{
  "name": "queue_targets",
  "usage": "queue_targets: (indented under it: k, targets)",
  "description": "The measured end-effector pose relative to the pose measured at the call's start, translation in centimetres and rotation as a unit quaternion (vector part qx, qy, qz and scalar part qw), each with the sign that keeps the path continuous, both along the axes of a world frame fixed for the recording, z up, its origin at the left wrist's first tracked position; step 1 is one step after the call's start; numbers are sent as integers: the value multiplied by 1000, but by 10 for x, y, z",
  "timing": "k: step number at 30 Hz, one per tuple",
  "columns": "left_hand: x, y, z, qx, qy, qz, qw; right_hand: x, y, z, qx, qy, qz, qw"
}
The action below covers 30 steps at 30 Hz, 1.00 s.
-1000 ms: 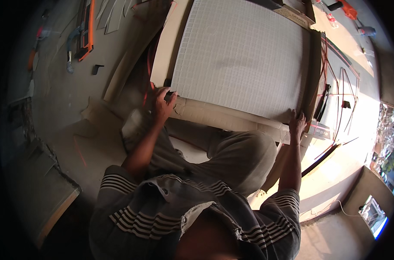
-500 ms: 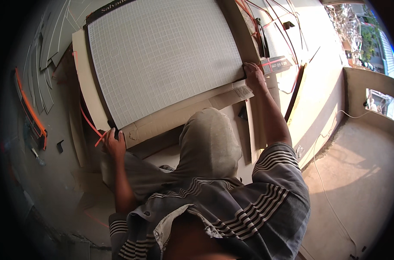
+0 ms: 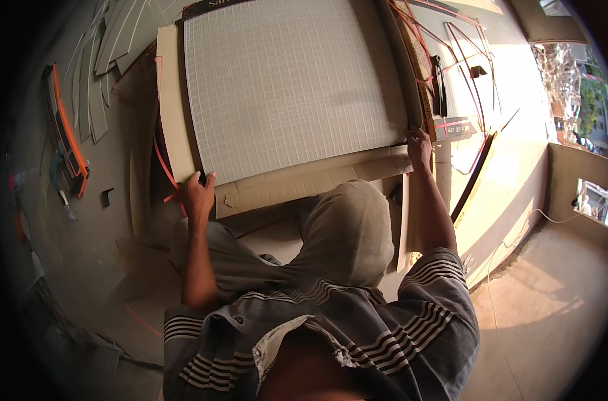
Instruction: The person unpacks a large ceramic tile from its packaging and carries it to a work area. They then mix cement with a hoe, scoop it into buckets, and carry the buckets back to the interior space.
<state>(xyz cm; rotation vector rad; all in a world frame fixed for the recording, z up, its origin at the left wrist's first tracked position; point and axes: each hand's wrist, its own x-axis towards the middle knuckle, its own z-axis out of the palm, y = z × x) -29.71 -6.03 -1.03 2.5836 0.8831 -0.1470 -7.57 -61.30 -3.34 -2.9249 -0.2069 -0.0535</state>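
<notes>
A large grey tile (image 3: 294,83), its ribbed grid face up, lies in an opened cardboard box (image 3: 317,179) in front of my knees. My left hand (image 3: 198,198) grips its near left corner, thumb on the tile and fingers at the dark edge. At the near right corner my right hand (image 3: 419,144) is closed around the tile's edge; the fingertips are partly hidden. A folded flap runs along the near side between both hands. Beside my left hand hangs a loose red strap (image 3: 162,157).
An orange and black tile cutter (image 3: 69,130) and cut tile strips (image 3: 93,93) lie on the left. Tangled red straps (image 3: 454,47) and a black bar-shaped object (image 3: 439,87) are at the upper right. A cable (image 3: 494,321) runs across the right floor.
The whole view has shifted, so the tile and box appear farther right. My left thumb and fingers sit wider apart at the corner. Both hands remain at the near corners.
</notes>
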Motion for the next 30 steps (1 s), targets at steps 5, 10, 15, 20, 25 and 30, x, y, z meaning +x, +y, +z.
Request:
queue_targets:
  k: [5,10,15,20,25,30]
  targets:
    - [-4,-1,-7,-41,-4,21,999,6,-22,-17,181,2,-18,983]
    - [1,-3,-1,-69,-11,39,997,11,-26,-4,-42,-19,110,993]
    - [5,-4,1,-102,-19,58,993,5,-27,-5,117,-27,-33,992]
    - [3,4,-5,-152,-46,68,985,12,-35,3,184,134,-86,970]
    - [2,9,-10,-213,-18,116,970,9,-37,28,351,210,-170,896]
    - [3,0,-1,-206,-29,100,973,-14,-39,41,255,130,-180,941]
